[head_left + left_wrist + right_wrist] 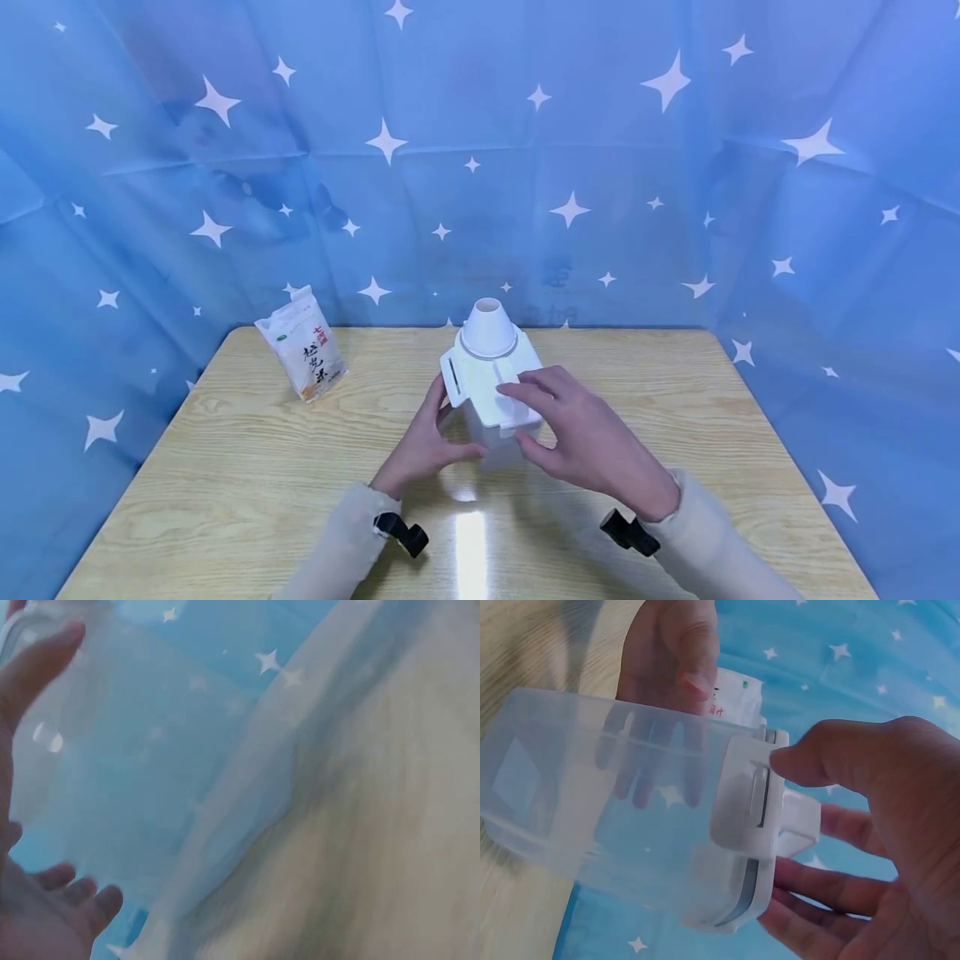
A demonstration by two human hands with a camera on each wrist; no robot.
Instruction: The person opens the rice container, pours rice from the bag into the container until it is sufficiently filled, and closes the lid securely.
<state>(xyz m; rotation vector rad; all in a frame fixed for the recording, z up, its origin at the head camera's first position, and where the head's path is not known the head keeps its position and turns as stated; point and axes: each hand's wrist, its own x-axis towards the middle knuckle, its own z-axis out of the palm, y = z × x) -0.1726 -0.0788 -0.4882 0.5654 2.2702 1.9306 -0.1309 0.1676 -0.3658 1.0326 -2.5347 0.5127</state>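
A translucent plastic storage container (504,448) stands upright near the middle of the table, with a white lid (487,400). On the lid's far part rises a white cone-shaped piece (489,331) with a round opening. My left hand (427,446) is at the container's left side, thumb toward the front; its fingers look nearly straight through the clear wall (641,776). From the right, my right hand (585,433) grips the lid. Its thumb rests at the edge of the side latch (746,799), while the fingers bend over the lid's top.
A white bag (303,342) with printed characters leans at the back left of the wooden table (225,492). Behind the table and along both sides hangs a blue star-patterned cloth (480,192).
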